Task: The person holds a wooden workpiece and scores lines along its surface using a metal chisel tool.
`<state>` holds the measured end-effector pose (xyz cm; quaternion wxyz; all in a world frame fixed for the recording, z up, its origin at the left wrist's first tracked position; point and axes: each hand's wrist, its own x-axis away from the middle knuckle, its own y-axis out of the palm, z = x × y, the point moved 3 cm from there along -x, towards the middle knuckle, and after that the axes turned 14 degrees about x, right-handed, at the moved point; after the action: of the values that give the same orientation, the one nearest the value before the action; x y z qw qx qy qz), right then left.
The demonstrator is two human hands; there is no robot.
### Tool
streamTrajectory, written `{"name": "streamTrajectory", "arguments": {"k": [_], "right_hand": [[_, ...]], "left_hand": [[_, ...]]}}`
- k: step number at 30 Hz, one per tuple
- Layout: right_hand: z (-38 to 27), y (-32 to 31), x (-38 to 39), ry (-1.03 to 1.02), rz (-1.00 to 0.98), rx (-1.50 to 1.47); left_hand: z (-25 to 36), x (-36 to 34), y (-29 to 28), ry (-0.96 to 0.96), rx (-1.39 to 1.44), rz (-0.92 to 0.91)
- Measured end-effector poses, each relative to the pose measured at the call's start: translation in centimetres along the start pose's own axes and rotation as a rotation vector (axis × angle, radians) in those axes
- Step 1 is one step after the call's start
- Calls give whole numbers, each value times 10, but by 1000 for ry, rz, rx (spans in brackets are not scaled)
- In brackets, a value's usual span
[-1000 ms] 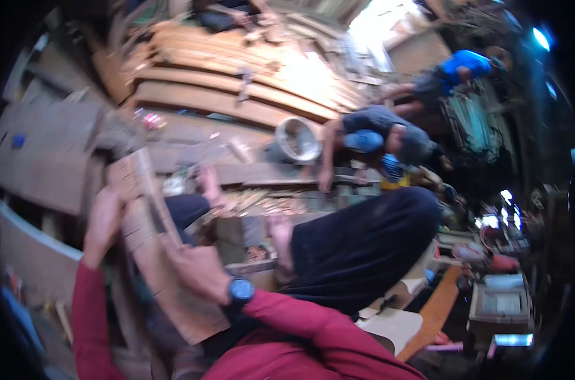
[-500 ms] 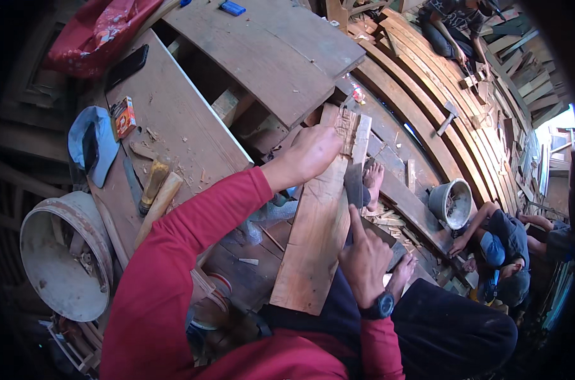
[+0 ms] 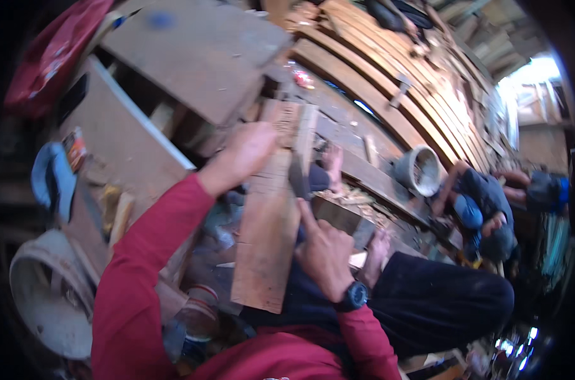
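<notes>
So we've got a long wooden board (image 3: 262, 240) standing roughly top to bottom just left of centre frame, its lower end over our dark trousers (image 3: 439, 304). Near the top it has a rough, notched patch, and a narrow wood strip (image 3: 306, 130) runs along its upper right side.

Our left hand (image 3: 252, 149) is clamped on the board's upper left edge, though we can't see every fingertip. Our right hand (image 3: 326, 256), with a dark watch (image 3: 354, 295) at the wrist, is lower and to the right. It's curled closed on a dark blade (image 3: 297, 176), index finger straight out along it; the handle is hidden in our fist. The blade sits by the board's right edge, but it's too blurry to tell if they touch.

Around us: a big brown panel (image 3: 192, 54) and a red cloth (image 3: 59, 57) fill the upper left, with a light blue cap (image 3: 41, 177) at the left edge and a large whitish bucket (image 3: 53, 329) lower left. Upper right there's a hammer (image 3: 401, 88) lying on long planks (image 3: 363, 66). A smaller bucket (image 3: 402, 170) sits right of centre, near a bent-over co-worker (image 3: 490, 190).
</notes>
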<state>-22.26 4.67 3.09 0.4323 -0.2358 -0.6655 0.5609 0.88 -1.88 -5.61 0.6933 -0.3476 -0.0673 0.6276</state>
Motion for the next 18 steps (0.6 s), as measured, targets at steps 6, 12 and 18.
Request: {"name": "streamTrajectory", "arguments": {"k": [6,12,18], "right_hand": [[-3,28,-5,-123,155,-170],[20,25,-11,-34,79,-183],[26,18,-21,-47,73,-284]], "left_hand": [[4,-13,-30,-410,-253,-191],[22,-33,-11,-435,-336,-174],[23,-26,-22,-487,-337,-178]]}}
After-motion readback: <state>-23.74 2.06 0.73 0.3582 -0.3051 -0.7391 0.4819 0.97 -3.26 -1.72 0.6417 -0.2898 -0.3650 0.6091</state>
